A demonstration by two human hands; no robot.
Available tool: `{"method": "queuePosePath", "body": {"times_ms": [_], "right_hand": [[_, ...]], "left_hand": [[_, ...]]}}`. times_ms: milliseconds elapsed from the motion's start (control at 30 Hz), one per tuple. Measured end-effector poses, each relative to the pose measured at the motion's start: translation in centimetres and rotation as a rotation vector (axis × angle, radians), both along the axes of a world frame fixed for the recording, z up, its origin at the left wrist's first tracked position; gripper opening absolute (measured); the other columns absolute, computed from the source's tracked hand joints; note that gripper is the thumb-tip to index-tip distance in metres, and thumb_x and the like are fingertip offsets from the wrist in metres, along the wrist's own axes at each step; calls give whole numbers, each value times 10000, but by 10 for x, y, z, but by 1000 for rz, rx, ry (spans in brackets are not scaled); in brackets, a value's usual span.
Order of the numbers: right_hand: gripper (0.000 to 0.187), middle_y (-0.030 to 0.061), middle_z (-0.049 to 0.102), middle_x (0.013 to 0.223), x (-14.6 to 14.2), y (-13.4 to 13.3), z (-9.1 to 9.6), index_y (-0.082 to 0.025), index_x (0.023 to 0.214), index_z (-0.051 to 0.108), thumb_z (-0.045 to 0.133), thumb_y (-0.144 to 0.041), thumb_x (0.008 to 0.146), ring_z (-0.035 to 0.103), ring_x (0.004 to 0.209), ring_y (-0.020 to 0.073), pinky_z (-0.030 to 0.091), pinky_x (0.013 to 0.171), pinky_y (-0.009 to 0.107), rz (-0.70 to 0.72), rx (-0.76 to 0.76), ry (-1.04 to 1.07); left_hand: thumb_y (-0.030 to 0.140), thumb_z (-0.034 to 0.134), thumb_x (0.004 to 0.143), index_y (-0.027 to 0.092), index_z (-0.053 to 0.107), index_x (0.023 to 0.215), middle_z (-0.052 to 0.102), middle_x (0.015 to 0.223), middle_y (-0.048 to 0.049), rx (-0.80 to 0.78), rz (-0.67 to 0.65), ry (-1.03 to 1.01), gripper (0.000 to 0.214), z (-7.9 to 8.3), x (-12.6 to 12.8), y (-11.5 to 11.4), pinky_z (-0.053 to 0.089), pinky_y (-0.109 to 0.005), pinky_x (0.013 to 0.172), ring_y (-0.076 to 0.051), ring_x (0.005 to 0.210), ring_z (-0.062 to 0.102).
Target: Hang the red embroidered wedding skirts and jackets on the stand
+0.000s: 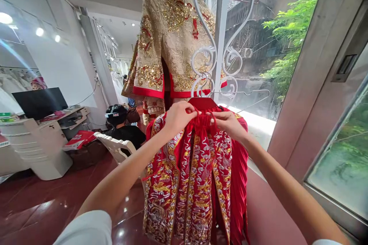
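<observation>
A red embroidered skirt (198, 183) with silver and gold patterns hangs in front of me from a red hanger (202, 102). At the gathered waist, my left hand (178, 118) pinches a thin red cord between thumb and fingertips. Just across from it, my right hand (228, 123) is closed on the cord too, its fingertips close to the left ones. Behind the skirt hangs a gold beaded jacket (178, 46) with red trim and a red tassel.
A white scrolled metal rack (221, 26) stands against the window. An unused wire hanger (253, 92) sticks out to the right. On the left, a person in black (122, 126) sits by a white chair (115, 147), near a desk with a monitor (40, 103).
</observation>
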State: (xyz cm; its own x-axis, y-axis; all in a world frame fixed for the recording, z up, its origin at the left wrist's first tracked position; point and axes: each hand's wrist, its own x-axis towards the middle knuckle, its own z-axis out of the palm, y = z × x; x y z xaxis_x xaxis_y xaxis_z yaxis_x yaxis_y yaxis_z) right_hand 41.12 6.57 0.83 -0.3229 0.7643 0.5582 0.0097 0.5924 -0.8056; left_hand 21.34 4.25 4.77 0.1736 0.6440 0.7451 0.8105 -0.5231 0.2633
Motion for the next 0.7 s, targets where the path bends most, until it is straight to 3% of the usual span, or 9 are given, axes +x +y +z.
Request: {"method": "queuePosePath", "body": {"times_ms": [100,167,233,333,433,567,700], "right_hand": [[290,29,676,760,-17,10,-6,-207,981,702,620,-319,727,564,623,137,468,575,277,-203,289,-35],[278,47,689,841,-23,13,-9,-210,988,700,558,-253,754,605,732,175,485,673,311,-310,481,-128],[309,49,677,808,-24,13,-11,-210,1035,682,496,-218,789,597,696,170,471,643,288,-385,598,-238],[324,51,624,738,-21,12,-13,-202,1062,666,408,-228,867,553,618,148,421,571,249,-435,685,-383],[328,62,618,809,-18,10,-12,-214,1005,672,361,-249,906,562,670,144,406,596,238,-467,728,-461],[262,54,603,769,-18,10,-11,-193,823,652,402,-248,880,542,680,144,373,587,234,-568,784,-482],[147,24,530,672,-22,5,-11,-182,672,549,458,-202,787,465,596,123,323,535,227,-610,820,-467]], "left_hand": [[302,619,704,143,679,684,660,666,-25,-251,-264,-135,171,-3,8,10,393,-245,575,-136,604,551],[285,612,697,130,676,665,656,653,-23,-322,-345,-170,171,-5,11,14,385,-240,570,-129,601,537],[274,600,693,121,665,649,636,634,-14,-323,-367,-184,172,-7,11,16,371,-235,563,-121,595,515],[252,566,697,123,630,603,546,546,20,-282,-349,-133,173,-10,10,18,322,-231,529,-99,541,440],[216,535,696,131,575,567,457,506,43,-313,-385,-75,159,-10,9,17,296,-228,511,-84,506,380],[193,519,703,145,576,661,524,607,23,-331,-444,-74,86,-10,12,12,361,-230,549,-105,567,457],[184,523,724,171,578,717,570,812,-10,-176,-348,44,57,-9,13,-2,410,-257,646,-130,695,522]]}}
